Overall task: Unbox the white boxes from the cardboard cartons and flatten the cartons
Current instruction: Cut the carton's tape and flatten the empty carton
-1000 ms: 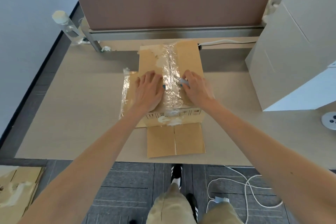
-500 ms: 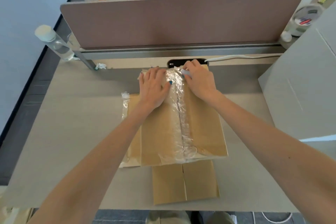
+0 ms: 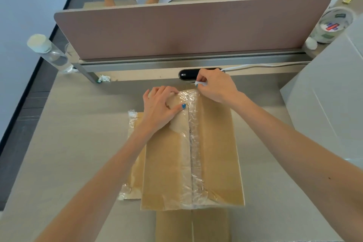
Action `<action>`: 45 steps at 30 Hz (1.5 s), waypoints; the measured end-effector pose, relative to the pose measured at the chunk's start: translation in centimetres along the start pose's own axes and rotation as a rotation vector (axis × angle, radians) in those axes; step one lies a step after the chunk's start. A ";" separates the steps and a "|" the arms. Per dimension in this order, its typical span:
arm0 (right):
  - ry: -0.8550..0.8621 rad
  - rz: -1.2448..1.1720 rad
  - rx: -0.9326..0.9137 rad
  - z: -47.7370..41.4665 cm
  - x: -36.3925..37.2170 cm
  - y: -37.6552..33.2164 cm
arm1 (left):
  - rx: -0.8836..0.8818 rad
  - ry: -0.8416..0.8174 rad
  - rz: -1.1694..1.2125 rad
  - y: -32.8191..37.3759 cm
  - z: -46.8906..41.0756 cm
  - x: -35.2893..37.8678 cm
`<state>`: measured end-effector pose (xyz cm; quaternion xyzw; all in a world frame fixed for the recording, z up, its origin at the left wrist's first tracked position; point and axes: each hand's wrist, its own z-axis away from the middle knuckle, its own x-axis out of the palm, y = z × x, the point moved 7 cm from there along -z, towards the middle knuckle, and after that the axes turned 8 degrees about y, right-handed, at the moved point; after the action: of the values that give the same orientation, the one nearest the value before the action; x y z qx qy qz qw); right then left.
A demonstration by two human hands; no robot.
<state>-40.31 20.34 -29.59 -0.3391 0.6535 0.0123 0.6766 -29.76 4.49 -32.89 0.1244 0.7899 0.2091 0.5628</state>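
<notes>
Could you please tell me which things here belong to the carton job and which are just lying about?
In the job: cardboard carton, clear tape along its seam, small white cutter pinched in the right hand, left hand pressing the carton, white box.
Lying about: water bottle, white cable, desk divider.

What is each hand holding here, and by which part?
The right hand pinches a small white tool by its back end, its tip poking out past the fingers. The left hand holds nothing; it presses on the carton.
</notes>
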 end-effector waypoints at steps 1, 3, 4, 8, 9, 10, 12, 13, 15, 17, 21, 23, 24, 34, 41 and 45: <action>-0.039 0.005 0.000 0.1 -0.1 0.1 | 0.030 -0.005 0.012 0.2 0.4 0.0; -0.147 -0.020 -0.005 0.4 0.0 0.4 | 0.076 -0.029 0.041 0.6 0.9 -0.1; -0.217 -0.055 -0.008 0.5 0.2 0.5 | 0.081 -0.046 0.060 0.8 1.1 -0.1; -0.423 -0.051 -0.051 0.5 0.4 0.6 | 0.023 -0.100 0.117 0.7 1.2 0.2; -0.450 -0.020 -0.070 0.3 0.5 0.5 | -0.001 -0.106 0.130 0.5 1.2 0.3; -0.471 0.011 -0.089 0.2 0.4 0.4 | -0.020 -0.113 0.140 0.4 1.2 0.4; -0.496 0.058 -0.121 -0.1 0.4 0.1 | -0.042 -0.126 0.147 0.3 1.1 0.5; -0.496 0.079 -0.136 -0.2 0.5 -0.1 | -0.050 -0.127 0.150 0.2 1.1 0.6; -0.476 0.120 -0.162 -0.3 0.5 -0.3 | -0.069 -0.121 0.159 0.1 1.1 0.6; -0.443 0.149 -0.193 -0.4 0.4 -0.6 | -0.075 -0.115 0.161 0.1 1.1 0.6; -0.398 0.194 -0.252 -0.5 0.8 -0.9 | -0.068 -0.092 0.169 0.5 1.3 0.2; -0.399 0.204 -0.272 -0.5 1.4 -0.7 | -0.076 -0.093 0.171 0.5 1.3 0.2; -0.400 0.207 -0.282 -0.5 1.6 -0.7 | -0.079 -0.097 0.169 0.5 1.4 0.2; -0.397 0.192 -0.392 -0.9 1.6 -1.6 | -0.046 -0.123 0.149 1.0 1.9 0.6; -0.420 0.233 -0.468 0.1 1.0 -1.1 | -0.027 -0.136 0.130 0.7 2.1 0.7; -0.423 0.228 -0.444 1.0 0.0 0.8 | -0.022 -0.132 0.117 0.8 2.2 0.6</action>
<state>-39.77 21.43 -30.00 -0.3929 0.5135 0.3002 0.7013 -27.96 5.85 -33.61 0.1780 0.7400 0.2417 0.6019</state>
